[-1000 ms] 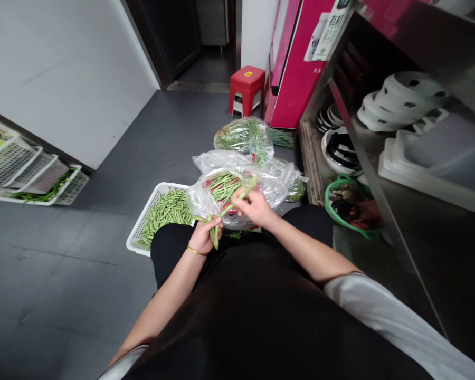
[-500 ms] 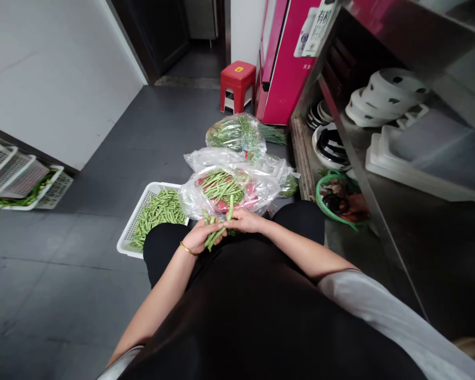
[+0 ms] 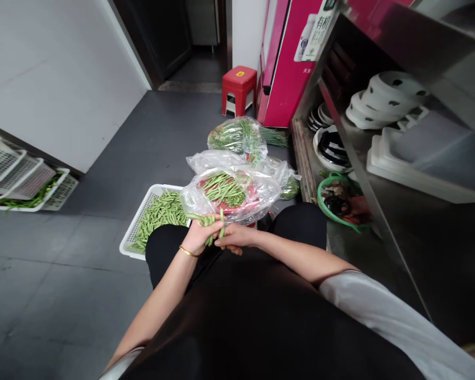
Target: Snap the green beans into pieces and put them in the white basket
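Several green beans (image 3: pixel 208 218) are bunched in my left hand (image 3: pixel 198 235), which wears a gold bracelet and is closed around them. My right hand (image 3: pixel 237 236) meets it above my lap, its fingers closed on the lower end of a green bean (image 3: pixel 221 224) that stands up between the two hands. Just beyond them lies an open clear plastic bag (image 3: pixel 269 192) with long green beans (image 3: pixel 221 188) and something red inside. Left of my knee, a white perforated basket (image 3: pixel 129 240) holds many short green bean pieces (image 3: pixel 162 214).
More bagged greens (image 3: pixel 235 135) lie farther off, before a red stool (image 3: pixel 239 87) and a pink fridge (image 3: pixel 287 68). Metal shelving (image 3: pixel 374 195) with white containers runs along my right, with a green basket (image 3: pixel 324 206) beneath. White baskets (image 3: pixel 51 192) stand at far left.
The bean between my hands sits lower and shows less length. My right hand has shifted slightly down, and the beans in my left hand now point more to the left.
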Tool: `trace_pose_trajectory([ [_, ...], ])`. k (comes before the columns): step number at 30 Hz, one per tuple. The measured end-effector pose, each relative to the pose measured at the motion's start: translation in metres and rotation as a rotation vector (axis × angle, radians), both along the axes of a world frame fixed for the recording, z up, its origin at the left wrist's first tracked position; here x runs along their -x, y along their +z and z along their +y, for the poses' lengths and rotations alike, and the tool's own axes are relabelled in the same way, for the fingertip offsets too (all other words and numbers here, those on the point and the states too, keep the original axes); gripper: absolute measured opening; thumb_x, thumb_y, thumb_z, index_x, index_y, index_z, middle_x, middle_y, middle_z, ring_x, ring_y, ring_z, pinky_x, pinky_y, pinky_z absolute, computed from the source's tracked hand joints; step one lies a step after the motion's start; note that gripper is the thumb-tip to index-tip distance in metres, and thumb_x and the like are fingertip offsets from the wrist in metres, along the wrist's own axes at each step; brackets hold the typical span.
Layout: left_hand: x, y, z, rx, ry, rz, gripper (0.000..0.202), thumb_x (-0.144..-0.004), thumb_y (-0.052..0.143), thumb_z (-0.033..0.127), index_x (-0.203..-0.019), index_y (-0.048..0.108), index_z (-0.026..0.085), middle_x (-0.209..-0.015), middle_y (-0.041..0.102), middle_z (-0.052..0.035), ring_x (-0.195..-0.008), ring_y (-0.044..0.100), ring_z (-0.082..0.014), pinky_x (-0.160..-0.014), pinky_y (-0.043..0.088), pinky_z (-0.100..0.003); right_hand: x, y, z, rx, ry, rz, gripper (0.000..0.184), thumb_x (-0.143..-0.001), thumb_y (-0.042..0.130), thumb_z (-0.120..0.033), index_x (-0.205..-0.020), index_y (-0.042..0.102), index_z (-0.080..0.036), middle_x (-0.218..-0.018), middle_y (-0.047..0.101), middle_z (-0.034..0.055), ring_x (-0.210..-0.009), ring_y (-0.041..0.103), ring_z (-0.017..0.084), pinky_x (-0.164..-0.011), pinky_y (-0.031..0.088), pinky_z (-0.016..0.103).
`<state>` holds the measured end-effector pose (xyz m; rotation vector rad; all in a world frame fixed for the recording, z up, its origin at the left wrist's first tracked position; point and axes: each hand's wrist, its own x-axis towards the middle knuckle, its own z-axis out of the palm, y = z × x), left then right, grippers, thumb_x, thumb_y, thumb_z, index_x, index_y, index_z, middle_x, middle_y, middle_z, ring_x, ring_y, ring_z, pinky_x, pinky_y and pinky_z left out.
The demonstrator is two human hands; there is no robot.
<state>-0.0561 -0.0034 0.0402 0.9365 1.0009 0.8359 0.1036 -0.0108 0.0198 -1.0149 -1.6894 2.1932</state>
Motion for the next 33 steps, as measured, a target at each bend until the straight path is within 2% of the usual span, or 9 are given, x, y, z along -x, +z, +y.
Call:
trace_pose_trajectory([
  [3,-0.001,0.004,-0.002,-0.077,-0.028,0.193,0.025,-0.058,0.079,0.029,-0.067,0.062,0.013,-0.047,0.049,0.0029,-0.041,0.039,-0.0076,-0.041,0.03,-0.021,-0.009,0.013,0.006,-0.351,0.165,-0.23,0.03,-0.079,0.06,-0.042,-0.07,0.057,-0.013,-0.049,0.055,-0.003,-0.042,0.051,0.008,-0.045,0.038,0.018],
  [8,0.005,0.007,0.0,-0.303,-0.288,0.381,0.015,-0.057,0.077,0.022,-0.056,0.062,0.016,-0.052,0.055,0.0005,-0.049,0.045,-0.0109,-0.049,0.036,-0.022,-0.034,0.046,0.016,-0.887,0.146,-0.44,0.023,-0.086,0.054,-0.033,-0.097,0.064,-0.016,-0.085,0.067,0.0063,-0.07,0.058,0.014,-0.061,0.037,0.023],
  [13,0.0,0.008,-0.001,-0.384,-0.426,0.429,0.022,-0.052,0.077,0.016,-0.048,0.056,0.018,-0.049,0.054,0.0015,-0.048,0.042,-0.0099,-0.049,0.033,-0.021,-0.029,0.037,0.015,-0.892,0.364,-0.378,0.021,-0.085,0.052,-0.027,-0.075,0.067,-0.016,-0.07,0.066,0.0047,-0.059,0.055,0.013,-0.059,0.035,0.024],
  [16,-0.004,0.005,-0.003,-0.232,-0.332,0.312,0.023,-0.056,0.077,0.021,-0.053,0.055,0.017,-0.048,0.05,0.003,-0.045,0.04,-0.0085,-0.045,0.031,-0.021,-0.018,0.017,0.012,-0.707,0.028,-0.256,0.029,-0.087,0.049,-0.032,-0.066,0.06,-0.015,-0.054,0.058,0.0,-0.05,0.051,0.011,-0.054,0.035,0.022],
  [20,-0.003,-0.009,-0.002,0.119,-0.002,0.015,0.025,-0.061,0.074,0.029,-0.064,0.054,0.015,-0.047,0.046,0.0044,-0.039,0.038,-0.0067,-0.039,0.029,-0.02,-0.014,-0.001,0.013,-0.274,-0.459,-0.04,0.047,-0.091,0.03,-0.051,-0.074,0.056,-0.015,-0.041,0.043,-0.0068,-0.038,0.046,0.009,-0.046,0.038,0.02],
  [24,0.006,-0.023,0.011,0.295,0.076,-0.332,0.026,-0.059,0.071,0.026,-0.059,0.049,0.015,-0.054,0.048,0.002,-0.049,0.048,-0.0091,-0.04,0.032,-0.019,-0.037,0.0,0.034,-0.101,0.142,-0.19,0.045,-0.073,0.059,-0.057,-0.073,0.063,-0.012,-0.044,0.053,-0.0043,-0.039,0.048,0.007,-0.045,0.037,0.018],
  [26,0.004,-0.026,0.023,0.349,0.065,-0.381,0.024,-0.058,0.071,0.024,-0.058,0.049,0.015,-0.055,0.05,0.0013,-0.056,0.053,-0.0119,-0.041,0.035,-0.018,-0.046,0.003,0.057,-0.171,0.274,-0.329,0.043,-0.072,0.063,-0.055,-0.076,0.066,-0.012,-0.048,0.058,-0.0028,-0.04,0.048,0.007,-0.045,0.036,0.018],
  [30,-0.017,-0.031,0.055,0.402,0.076,-0.243,0.02,-0.053,0.073,0.017,-0.067,0.059,0.013,-0.062,0.061,-0.0024,-0.067,0.062,-0.0178,-0.054,0.047,-0.024,-0.027,-0.007,0.124,-0.683,-0.06,-0.678,0.039,-0.093,0.036,-0.036,-0.09,0.066,-0.011,-0.073,0.068,0.0056,-0.062,0.059,0.012,-0.06,0.043,0.022],
  [33,-0.017,-0.047,0.073,0.343,0.193,-0.132,0.023,-0.048,0.073,0.01,-0.07,0.063,0.011,-0.063,0.064,-0.0029,-0.058,0.06,-0.0149,-0.055,0.047,-0.024,0.002,-0.028,0.164,-0.877,0.042,-0.941,0.029,-0.091,0.04,-0.027,-0.102,0.065,-0.015,-0.102,0.068,0.0106,-0.091,0.062,0.02,-0.076,0.044,0.027],
])
